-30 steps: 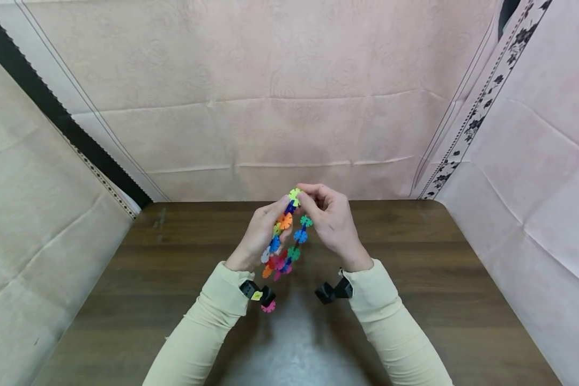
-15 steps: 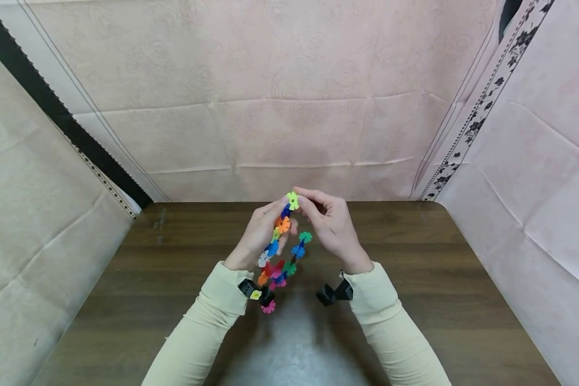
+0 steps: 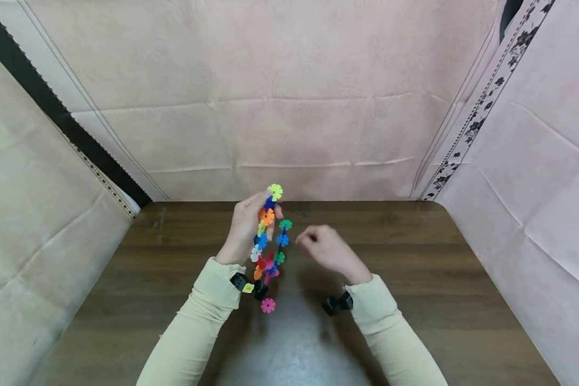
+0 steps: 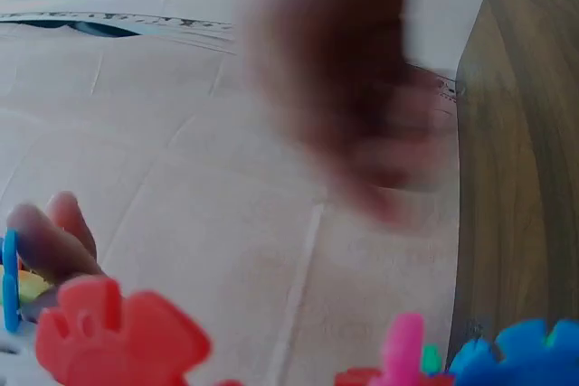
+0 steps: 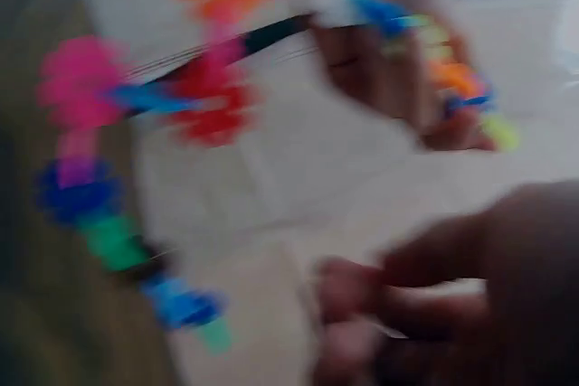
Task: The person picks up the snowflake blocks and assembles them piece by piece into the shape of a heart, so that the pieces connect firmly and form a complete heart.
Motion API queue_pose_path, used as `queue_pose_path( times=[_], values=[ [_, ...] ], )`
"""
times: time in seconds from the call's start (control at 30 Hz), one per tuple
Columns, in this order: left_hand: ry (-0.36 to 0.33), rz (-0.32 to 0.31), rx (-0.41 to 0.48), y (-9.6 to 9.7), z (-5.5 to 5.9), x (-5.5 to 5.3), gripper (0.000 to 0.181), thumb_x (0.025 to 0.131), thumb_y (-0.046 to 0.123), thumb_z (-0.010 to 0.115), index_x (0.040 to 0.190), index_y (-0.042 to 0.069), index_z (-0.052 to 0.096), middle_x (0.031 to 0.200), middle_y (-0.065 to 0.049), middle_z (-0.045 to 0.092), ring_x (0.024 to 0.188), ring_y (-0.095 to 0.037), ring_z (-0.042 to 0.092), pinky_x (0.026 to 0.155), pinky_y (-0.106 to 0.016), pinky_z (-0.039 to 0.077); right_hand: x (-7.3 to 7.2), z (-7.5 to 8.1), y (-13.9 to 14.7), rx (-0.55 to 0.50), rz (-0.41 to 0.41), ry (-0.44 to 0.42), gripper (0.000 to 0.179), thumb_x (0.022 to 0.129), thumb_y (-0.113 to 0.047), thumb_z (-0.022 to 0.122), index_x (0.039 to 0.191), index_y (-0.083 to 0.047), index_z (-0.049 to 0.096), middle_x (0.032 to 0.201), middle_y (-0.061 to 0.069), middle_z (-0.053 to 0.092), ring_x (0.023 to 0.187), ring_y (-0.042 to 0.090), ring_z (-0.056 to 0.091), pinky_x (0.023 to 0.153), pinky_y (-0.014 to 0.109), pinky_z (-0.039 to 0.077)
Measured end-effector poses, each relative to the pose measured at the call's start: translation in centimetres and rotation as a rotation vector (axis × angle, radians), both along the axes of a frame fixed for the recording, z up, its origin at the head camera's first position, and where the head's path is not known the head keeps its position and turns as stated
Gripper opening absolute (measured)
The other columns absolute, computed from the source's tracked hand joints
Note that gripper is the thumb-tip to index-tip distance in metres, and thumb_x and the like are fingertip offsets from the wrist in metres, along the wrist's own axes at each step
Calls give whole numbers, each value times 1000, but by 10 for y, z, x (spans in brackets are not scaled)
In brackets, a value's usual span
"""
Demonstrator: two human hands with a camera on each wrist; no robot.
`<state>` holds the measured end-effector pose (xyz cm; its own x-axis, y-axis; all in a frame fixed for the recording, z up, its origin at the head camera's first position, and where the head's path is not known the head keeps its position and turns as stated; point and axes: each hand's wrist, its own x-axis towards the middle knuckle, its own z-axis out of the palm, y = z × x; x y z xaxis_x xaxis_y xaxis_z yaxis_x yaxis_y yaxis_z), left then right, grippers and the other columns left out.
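A chain of linked plastic snowflake discs (image 3: 267,217) in many colours hangs in a curve from my left hand (image 3: 242,228). My left fingers and thumb grip it near its upper end, where a lime disc (image 3: 275,192) sticks out on top. Its other end, a teal green disc (image 3: 286,224), is free. To the right of the chain and apart from it is my right hand (image 3: 330,249), fingers loosely curled. No piece shows in that hand, which is blurred in the left wrist view. The right wrist view shows the chain's red disc (image 5: 214,113), also blurred.
A single pink snowflake disc (image 3: 267,305) lies on the brown wooden table (image 3: 415,300), just below the left wrist's camera. Pale cloth walls (image 3: 289,134) rise behind the table and on both sides.
My right hand has let go of the lime disc and moved down, away from the chain. My left hand has shifted left with the chain. The loose pink disc has stayed put.
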<state>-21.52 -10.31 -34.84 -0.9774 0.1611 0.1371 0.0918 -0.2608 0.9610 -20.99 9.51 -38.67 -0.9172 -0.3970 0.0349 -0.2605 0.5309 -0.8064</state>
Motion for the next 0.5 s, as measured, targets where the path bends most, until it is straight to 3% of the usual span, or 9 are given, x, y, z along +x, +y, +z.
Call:
queue_pose_path(
  times=[0.1, 0.2, 0.37, 0.5],
  values=[
    [-7, 14, 24, -3, 1, -2, 44, 99, 43, 54, 107, 2, 65, 75, -6, 63, 42, -15, 52, 43, -20, 46, 5, -29, -11, 173, 141, -97, 16, 97, -20, 58, 101, -10, 71, 75, 4, 62, 53, 14, 47, 49, 30, 42],
    [-13, 16, 34, -4, 2, -2, 43, 99, 42, 53, 107, 1, 65, 74, -6, 62, 42, -15, 52, 43, -20, 46, 12, -53, -26, 267, 210, -132, 13, 93, -26, 67, 93, -13, 69, 74, 0, 63, 58, 13, 53, 52, 30, 46],
    [15, 27, 55, -6, 3, -1, 43, 100, 41, 51, 105, 0, 64, 72, -6, 61, 42, -14, 52, 43, -20, 46, 23, -79, -49, 334, 240, -132, 31, 81, -42, 78, 91, -15, 67, 74, -6, 60, 63, 12, 55, 54, 28, 48],
    [28, 34, 72, -7, 4, -1, 42, 101, 40, 50, 104, 1, 63, 71, -6, 61, 41, -14, 52, 43, -21, 46, 27, -92, -60, 323, 236, -67, 39, 75, -44, 81, 94, -13, 68, 84, -5, 59, 71, 11, 51, 58, 26, 47]
  ],
)
